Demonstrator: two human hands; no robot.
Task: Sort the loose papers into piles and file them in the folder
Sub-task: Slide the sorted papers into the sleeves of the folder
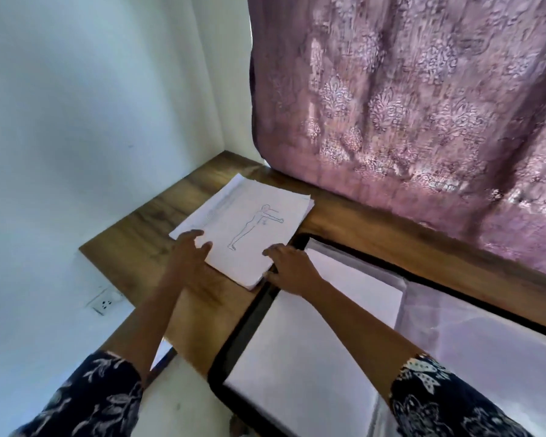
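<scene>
A stack of white papers (249, 222) lies on the wooden table (139, 234); its top sheet carries a line drawing of a standing figure. My left hand (191, 250) rests on the stack's near left corner with the fingers spread. My right hand (289, 269) touches the stack's near right edge, fingers lying over the top sheet. To the right lies an open black-edged folder (249, 313) with clear sleeves and a white sheet (344, 298) inside it.
A pink patterned curtain (423, 105) hangs down to the table's far edge. A white wall (92, 89) closes the left side, with a socket (104, 302) low on it. The table's near left edge drops off beside my left forearm.
</scene>
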